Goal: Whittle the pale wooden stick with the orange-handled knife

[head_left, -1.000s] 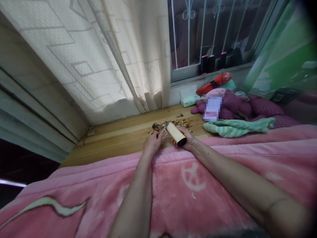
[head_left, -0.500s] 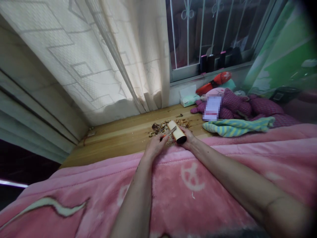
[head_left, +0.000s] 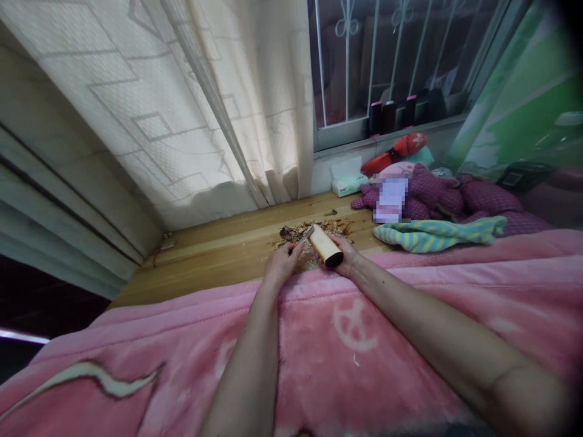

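My left hand [head_left: 281,262] is closed around the orange handle of a small knife [head_left: 305,237]. The blade points up and away, against or very near the left edge of a pale wooden block [head_left: 326,244]. That block has a smooth light face, brown along its side, and a dark rounded end turned toward me. From the right, my right hand [head_left: 348,255] grips it, with most fingers hidden behind the wood. Beneath and behind it lies a heap of wood shavings [head_left: 291,233], pale and brown curls mixed.
A wooden board surface [head_left: 195,249] runs behind a pink blanket [head_left: 319,340]. To the right lie a striped cloth [head_left: 437,234], a pixelated phone-like thing [head_left: 392,200] and a purple checked plush toy [head_left: 430,188]. A tissue pack [head_left: 348,182] stands below the barred window; a curtain [head_left: 218,109] hangs left.
The knife has shifted from across the block's face to its left edge, and my left hand has moved slightly left. My right hand keeps its hold, the block tilted a little differently.
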Available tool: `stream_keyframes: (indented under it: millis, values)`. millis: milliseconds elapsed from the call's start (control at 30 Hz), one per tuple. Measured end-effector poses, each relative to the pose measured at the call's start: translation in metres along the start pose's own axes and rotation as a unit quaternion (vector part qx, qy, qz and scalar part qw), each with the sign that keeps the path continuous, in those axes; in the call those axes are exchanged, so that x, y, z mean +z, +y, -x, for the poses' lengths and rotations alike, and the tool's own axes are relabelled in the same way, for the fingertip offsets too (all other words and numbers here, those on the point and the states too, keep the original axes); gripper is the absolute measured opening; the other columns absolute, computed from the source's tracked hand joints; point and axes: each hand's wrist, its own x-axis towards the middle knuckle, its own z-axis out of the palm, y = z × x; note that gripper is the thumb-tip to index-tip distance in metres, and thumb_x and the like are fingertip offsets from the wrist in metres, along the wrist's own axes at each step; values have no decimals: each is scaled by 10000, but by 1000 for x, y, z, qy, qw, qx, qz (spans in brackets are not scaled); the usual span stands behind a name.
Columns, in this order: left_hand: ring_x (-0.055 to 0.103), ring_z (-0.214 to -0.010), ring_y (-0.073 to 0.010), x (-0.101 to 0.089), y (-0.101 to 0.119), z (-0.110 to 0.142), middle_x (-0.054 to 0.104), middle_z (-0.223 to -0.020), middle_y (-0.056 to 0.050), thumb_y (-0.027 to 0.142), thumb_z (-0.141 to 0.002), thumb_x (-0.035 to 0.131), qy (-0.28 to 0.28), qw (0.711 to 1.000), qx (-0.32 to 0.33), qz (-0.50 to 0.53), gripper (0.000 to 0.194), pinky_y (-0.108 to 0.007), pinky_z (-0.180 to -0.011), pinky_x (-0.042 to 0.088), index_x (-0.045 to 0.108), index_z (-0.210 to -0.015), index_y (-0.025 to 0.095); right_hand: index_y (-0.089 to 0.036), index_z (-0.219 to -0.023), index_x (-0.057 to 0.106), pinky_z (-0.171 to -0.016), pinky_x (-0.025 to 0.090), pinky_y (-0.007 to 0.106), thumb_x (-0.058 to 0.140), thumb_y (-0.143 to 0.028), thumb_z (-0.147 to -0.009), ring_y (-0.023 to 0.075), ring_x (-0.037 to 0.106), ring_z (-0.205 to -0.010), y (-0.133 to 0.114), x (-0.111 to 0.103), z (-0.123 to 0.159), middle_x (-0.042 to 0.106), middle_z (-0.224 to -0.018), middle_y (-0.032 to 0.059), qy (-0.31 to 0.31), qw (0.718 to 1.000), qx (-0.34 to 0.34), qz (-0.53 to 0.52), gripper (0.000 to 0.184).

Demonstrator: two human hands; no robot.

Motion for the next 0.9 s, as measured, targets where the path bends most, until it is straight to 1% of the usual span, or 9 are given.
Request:
stream_keyframes:
  millis: [200,300,467,600,700,900]
  values:
    - [542,-732,-160,-2,8,9,629,-798,-41,588,-778,320,-62,991,88,85,531,-238,-650,390,633,-869,169,-142,-866,501,-394,429,260,289,-337,-877,150,520,-427,1,-9,-11,553,-509,25,25,999,-19,-14,289]
    - [533,-718,-150,-4,12,14,628,-780,-33,565,-781,335,-69,986,120,94,508,-233,-648,391,641,-847,165,-147,-863,492,-399,431,263,294,-327,-876,149,518,-421,1,-9,-12,552,-507,22,32,999,-23,-13,267]
    - [545,-734,-160,-4,15,14,635,-790,-32,578,-775,347,-39,993,91,65,492,-234,-644,388,643,-883,200,-154,-830,481,-373,403,242,289,-324,-869,146,506,-419,-2,-5,-5,530,-499,20,9,1000,2,1,259]
    - [547,-726,-162,-2,11,10,638,-801,-34,606,-769,333,-31,995,78,51,518,-233,-628,380,639,-916,215,-158,-825,475,-370,398,236,282,-315,-866,142,497,-417,-3,-3,-2,515,-491,14,1,1000,-2,11,253]
    - [547,-719,-161,0,7,7,635,-804,-32,633,-765,307,-31,995,78,46,546,-228,-608,368,630,-933,226,-153,-830,477,-367,395,241,280,-312,-865,149,497,-421,-2,-2,-1,513,-489,19,5,1000,-5,17,255]
    - [549,-680,-169,1,2,2,621,-737,-30,681,-749,251,-7,999,47,4,600,-233,-551,330,622,-887,231,-135,-853,492,-354,386,241,304,-283,-856,144,488,-411,0,2,1,526,-507,23,14,1000,-9,22,239]
